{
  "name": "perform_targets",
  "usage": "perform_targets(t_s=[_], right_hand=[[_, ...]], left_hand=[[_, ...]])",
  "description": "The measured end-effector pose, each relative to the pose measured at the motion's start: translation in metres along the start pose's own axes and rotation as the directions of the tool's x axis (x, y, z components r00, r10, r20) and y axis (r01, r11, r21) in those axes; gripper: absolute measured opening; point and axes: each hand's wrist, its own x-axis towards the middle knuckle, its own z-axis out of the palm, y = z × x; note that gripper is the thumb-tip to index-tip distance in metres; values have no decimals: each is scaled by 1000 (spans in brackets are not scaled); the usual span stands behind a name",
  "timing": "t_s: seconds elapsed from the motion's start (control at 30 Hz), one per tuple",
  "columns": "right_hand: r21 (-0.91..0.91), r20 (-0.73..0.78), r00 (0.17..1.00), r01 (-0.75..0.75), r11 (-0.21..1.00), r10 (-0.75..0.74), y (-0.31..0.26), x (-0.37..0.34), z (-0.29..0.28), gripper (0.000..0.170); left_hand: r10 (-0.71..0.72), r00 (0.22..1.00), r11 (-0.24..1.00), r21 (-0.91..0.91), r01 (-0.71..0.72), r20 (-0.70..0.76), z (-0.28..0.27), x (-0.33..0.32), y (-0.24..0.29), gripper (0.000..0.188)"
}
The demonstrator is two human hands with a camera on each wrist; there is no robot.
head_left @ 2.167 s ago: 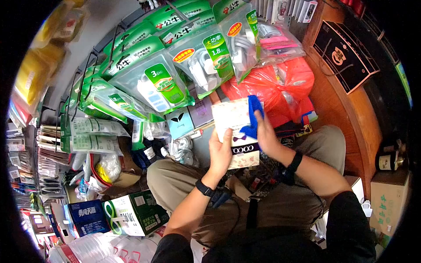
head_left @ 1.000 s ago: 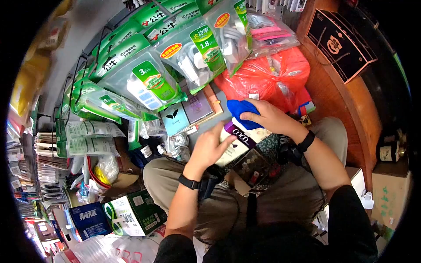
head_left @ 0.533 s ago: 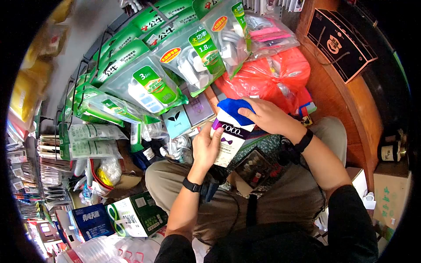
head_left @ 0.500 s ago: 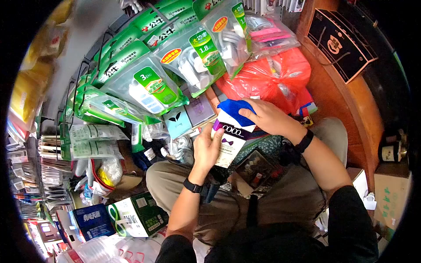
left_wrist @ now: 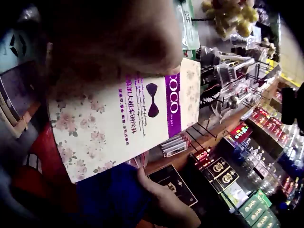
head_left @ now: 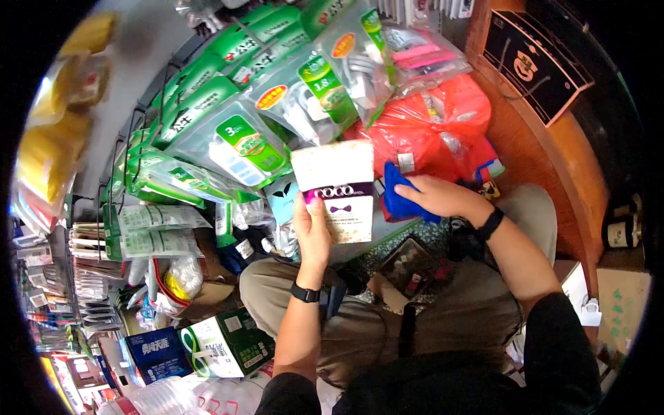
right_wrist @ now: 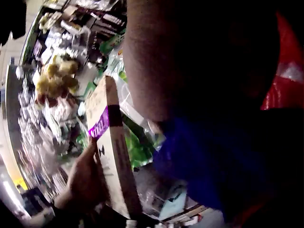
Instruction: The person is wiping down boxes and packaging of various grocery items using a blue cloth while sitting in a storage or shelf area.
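Observation:
In the head view my left hand grips the lower left edge of a flat floral box with a purple COCO band, thumb across its front. The box stands with its printed face towards me. To its right, my right hand holds a bunched blue cloth, apart from the box. The left wrist view shows the box's printed face close up, with the blue cloth below it. From the right wrist the box appears nearly edge-on, beside the blue cloth.
Green-topped plug packages hang behind the box, and a red plastic bag lies behind the right hand. A dark open-topped container sits near the lap. Cartons stand at lower left, a black box at upper right.
The left hand has raised the box and turned it more upright, moving it slightly left. The right hand has drawn the blue cloth off the box, to the right and down.

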Motion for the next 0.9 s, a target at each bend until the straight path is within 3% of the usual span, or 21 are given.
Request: perform_targets(t_s=[0.03, 0.13, 0.17, 0.27, 0.3, 0.4, 0.47, 0.53, 0.57, 0.67, 0.73, 0.77, 0.8, 0.87, 0.9], right_hand=[[127, 12, 999, 30, 991, -32, 4, -4, 2, 59], [90, -117, 992, 64, 994, -53, 10, -10, 0, 64], [231, -92, 996, 24, 973, -3, 10, -9, -3, 64], [608, 22, 991, -115, 786, 129, 0, -10, -23, 67], [518, -195, 969, -28, 855, 150, 3, -5, -16, 66], [679, -117, 989, 14, 734, 89, 8, -6, -31, 65], [923, -24, 1000, 29, 384, -17, 1, -12, -39, 65], [997, -21, 990, 30, 65, -136, -18, -19, -45, 63], [998, -52, 991, 46, -44, -125, -21, -20, -45, 62], [991, -50, 984, 28, -131, -168, -34, -25, -42, 62], [995, 0, 980, -19, -94, -198, -38, -23, -27, 64], [996, 28, 976, -45, -74, -218, -39, -21, -16, 65], [995, 45, 963, -66, -69, -267, -35, -16, 1, 59], [993, -105, 985, 112, 45, -133, -64, -17, 45, 53], [971, -96, 984, 125, 205, -148, -60, -18, 60, 51]], left_hand=[[75, 997, 995, 65, -74, -9, -1, 0, -1, 30], [131, 991, 991, 32, -130, -28, 2, -10, 3, 33], [140, 990, 984, 111, -140, 6, -1, -11, 6, 33], [130, 992, 986, 105, -130, 5, -3, -11, 3, 35], [125, 992, 991, 56, -123, -26, 0, -10, 4, 36], [-10, 992, 989, -150, -9, -125, -3, -6, -13, 39], [-61, 991, 945, -327, 20, -116, -1, -4, -14, 36], [-173, 981, 904, -410, 122, -89, -9, -4, -19, 38], [-247, 966, 868, -460, 186, -74, -11, -4, -21, 40], [-314, 949, 757, -598, 263, 19, 0, -4, 1, 45], [-413, 899, 613, -686, 392, 145, -1, -4, -16, 46], [-390, 897, 601, -681, 418, 206, -3, -8, -28, 48], [-421, 890, 625, -654, 426, 176, 7, -9, -24, 46], [-374, 919, 849, -442, 288, -120, 32, -10, -29, 42], [-333, 934, 888, -375, 265, -128, 42, -11, -14, 39]])
